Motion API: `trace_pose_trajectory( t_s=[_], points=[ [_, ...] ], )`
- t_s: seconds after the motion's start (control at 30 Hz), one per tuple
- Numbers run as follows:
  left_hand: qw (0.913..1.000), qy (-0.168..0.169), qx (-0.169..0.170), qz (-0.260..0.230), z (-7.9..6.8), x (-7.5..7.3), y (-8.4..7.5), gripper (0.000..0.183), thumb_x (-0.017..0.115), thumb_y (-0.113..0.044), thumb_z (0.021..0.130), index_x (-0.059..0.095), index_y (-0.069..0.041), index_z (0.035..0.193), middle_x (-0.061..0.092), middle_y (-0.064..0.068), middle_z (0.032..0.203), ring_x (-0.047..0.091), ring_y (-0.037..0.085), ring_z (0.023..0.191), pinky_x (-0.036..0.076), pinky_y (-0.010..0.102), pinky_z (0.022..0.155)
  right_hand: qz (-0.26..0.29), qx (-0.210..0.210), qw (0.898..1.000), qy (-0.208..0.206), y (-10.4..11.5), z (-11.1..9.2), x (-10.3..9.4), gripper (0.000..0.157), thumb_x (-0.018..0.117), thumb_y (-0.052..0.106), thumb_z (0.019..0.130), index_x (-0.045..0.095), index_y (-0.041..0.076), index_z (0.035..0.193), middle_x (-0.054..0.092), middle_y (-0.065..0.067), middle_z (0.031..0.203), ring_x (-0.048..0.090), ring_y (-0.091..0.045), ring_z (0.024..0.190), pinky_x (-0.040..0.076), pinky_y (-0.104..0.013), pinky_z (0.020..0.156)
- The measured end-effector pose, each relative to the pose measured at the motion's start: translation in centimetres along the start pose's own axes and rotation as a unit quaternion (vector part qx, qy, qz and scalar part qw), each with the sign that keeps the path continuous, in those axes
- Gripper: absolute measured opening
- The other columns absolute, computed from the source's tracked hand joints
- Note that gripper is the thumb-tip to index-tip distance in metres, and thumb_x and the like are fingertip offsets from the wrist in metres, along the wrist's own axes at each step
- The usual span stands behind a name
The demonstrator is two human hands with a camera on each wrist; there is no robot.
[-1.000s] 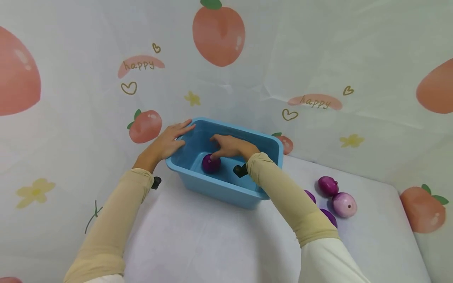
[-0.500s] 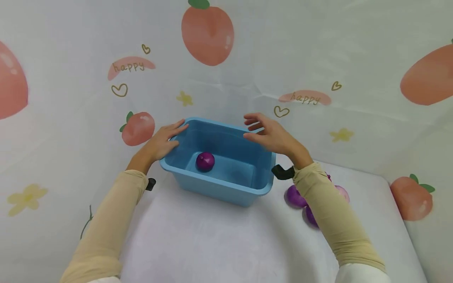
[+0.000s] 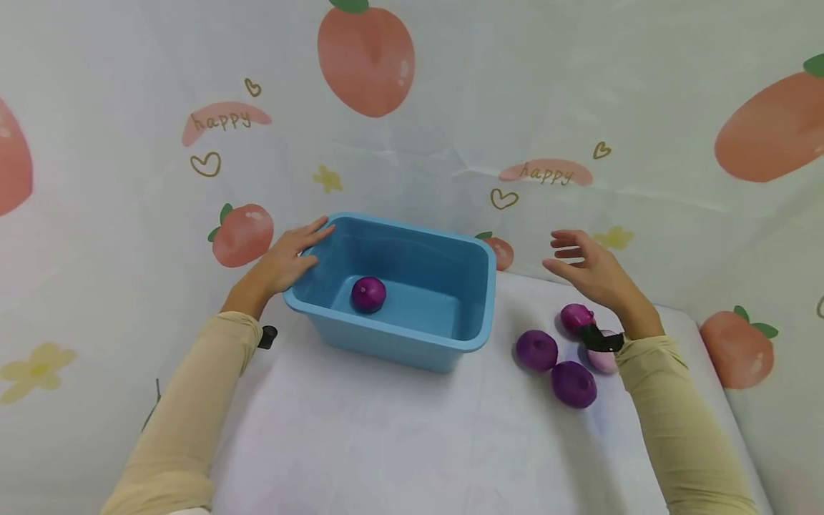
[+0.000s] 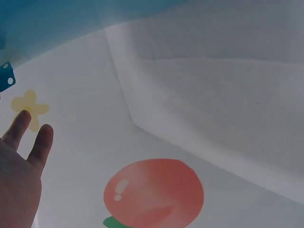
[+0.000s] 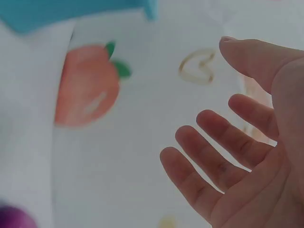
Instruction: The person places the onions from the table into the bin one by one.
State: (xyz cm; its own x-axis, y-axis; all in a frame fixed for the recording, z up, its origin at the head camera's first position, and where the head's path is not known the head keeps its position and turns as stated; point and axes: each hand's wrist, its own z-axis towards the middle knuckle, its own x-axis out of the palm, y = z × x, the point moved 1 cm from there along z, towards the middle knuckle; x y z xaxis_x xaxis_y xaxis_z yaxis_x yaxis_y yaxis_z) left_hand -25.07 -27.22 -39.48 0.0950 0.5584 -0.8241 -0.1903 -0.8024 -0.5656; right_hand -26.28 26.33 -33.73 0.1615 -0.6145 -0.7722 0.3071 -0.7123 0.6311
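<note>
A light blue plastic bin (image 3: pixel 393 343) stands on the white-covered table with one red onion (image 3: pixel 369 295) on its floor, toward the left end. My left hand (image 3: pixel 287 259) rests on the bin's left rim, its fingers fairly straight. Two of those fingers (image 4: pixel 40 147) show extended in the left wrist view. My right hand (image 3: pixel 595 275) is in the air right of the bin, fingers spread and holding nothing. Below it lie several more onions: a dark purple onion (image 3: pixel 536 350), another purple onion (image 3: pixel 574 385), a smaller one (image 3: pixel 575 317) and a pale pink onion (image 3: pixel 603 361) partly hidden by the wrist strap.
White cloth printed with peaches and hearts hangs behind the table (image 3: pixel 386 436). The back of the bin stands close to this backdrop (image 3: pixel 425 164). The table's right edge runs just beyond the onions.
My right hand has lifted out of the bin and moved right, to above the onions on the table. The onion stays in the bin. My left hand remains at the rim.
</note>
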Motion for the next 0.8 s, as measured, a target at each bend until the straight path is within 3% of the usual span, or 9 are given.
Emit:
trace_pose_trajectory(
  t_s=[0.17, 0.43, 0.67, 0.8],
  points=[
    [1.0000, -0.003, -0.001, -0.004, -0.1, -0.1, -0.1, 0.067, 0.043, -0.017, 0.096, 0.031, -0.031, 0.160, 0.017, -0.006, 0.173, 0.014, 0.041, 0.159, 0.027, 0.076, 0.116, -0.008, 0.027, 1.000, 0.010, -3.1, -1.7, -0.4, 0.067, 0.063, 0.036, 0.100, 0.038, 0.004, 0.153, 0.051, -0.026, 0.147, 0.055, -0.049, 0.131, 0.047, -0.064, 0.103],
    [0.9999, -0.008, 0.005, -0.005, -0.1, -0.3, 0.0, 0.067, 0.043, -0.015, 0.095, 0.032, -0.029, 0.160, 0.018, -0.005, 0.173, 0.015, 0.042, 0.159, 0.027, 0.076, 0.116, -0.010, 0.097, 0.995, 0.022, -8.3, -3.6, 0.5, 0.075, 0.066, 0.046, 0.096, 0.039, 0.003, 0.152, 0.046, -0.028, 0.154, 0.047, -0.051, 0.138, 0.043, -0.067, 0.106],
    [0.9999, -0.004, 0.006, -0.013, 0.1, 0.0, 0.1, 0.067, 0.042, -0.016, 0.095, 0.032, -0.030, 0.160, 0.017, -0.006, 0.173, 0.014, 0.040, 0.159, 0.028, 0.075, 0.116, -0.085, 0.105, 0.989, 0.063, -12.2, -4.4, 1.5, 0.083, 0.068, 0.049, 0.093, 0.039, -0.006, 0.149, 0.044, -0.038, 0.149, 0.042, -0.057, 0.137, 0.037, -0.070, 0.108],
    [0.9999, -0.004, -0.003, -0.009, -0.1, -0.1, 0.0, 0.067, 0.043, -0.017, 0.096, 0.031, -0.033, 0.160, 0.017, -0.007, 0.173, 0.013, 0.040, 0.160, 0.029, 0.076, 0.115, -0.084, 0.127, 0.986, 0.074, -13.6, -4.8, 2.1, 0.087, 0.067, 0.053, 0.093, 0.038, -0.006, 0.150, 0.043, -0.041, 0.147, 0.042, -0.058, 0.135, 0.037, -0.071, 0.107]
  ],
)
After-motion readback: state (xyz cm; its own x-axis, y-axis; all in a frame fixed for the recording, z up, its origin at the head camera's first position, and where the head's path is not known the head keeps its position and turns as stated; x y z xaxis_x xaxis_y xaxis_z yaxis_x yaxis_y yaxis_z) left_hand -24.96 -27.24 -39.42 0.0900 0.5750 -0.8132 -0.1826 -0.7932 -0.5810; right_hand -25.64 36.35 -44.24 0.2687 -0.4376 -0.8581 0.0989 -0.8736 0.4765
